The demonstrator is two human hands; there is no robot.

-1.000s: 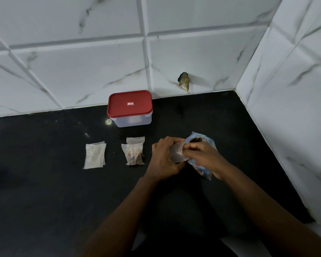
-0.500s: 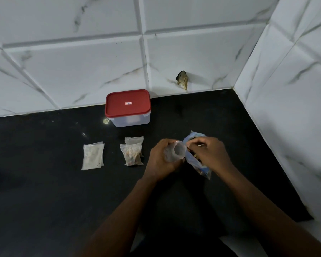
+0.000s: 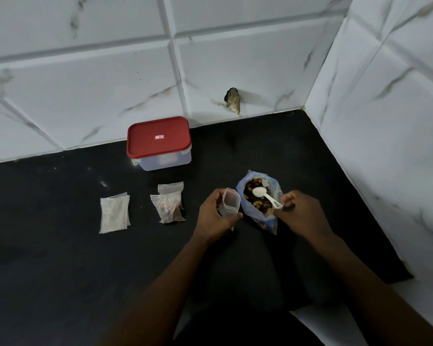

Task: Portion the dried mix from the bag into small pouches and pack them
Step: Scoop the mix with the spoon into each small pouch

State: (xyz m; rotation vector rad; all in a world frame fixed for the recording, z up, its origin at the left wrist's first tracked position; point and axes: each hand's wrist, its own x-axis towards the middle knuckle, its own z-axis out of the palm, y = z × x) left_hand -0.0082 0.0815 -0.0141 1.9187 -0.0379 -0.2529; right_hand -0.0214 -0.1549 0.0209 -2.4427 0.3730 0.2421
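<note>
Black glossy worktop (image 3: 60, 258), red-lidded plastic box (image 3: 158, 142) at back. Crinkly blue bag (image 3: 268, 219) of dried mix stands open just R of clear soft pouch (image 3: 229, 204), mouth up, gripped by L hand (image 3: 216, 216) fingers. R hand (image 3: 300, 213) fingers pinch white plastic scoop (image 3: 264, 196), bowl over mix, handle pointing R.

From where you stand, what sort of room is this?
Likely a home kitchen corner: a black counter, white marble-look wall tiles, and a red-lidded food container.

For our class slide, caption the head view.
Left hand holds an open pouch; right hand holds a spoon in the mix bag.
</note>
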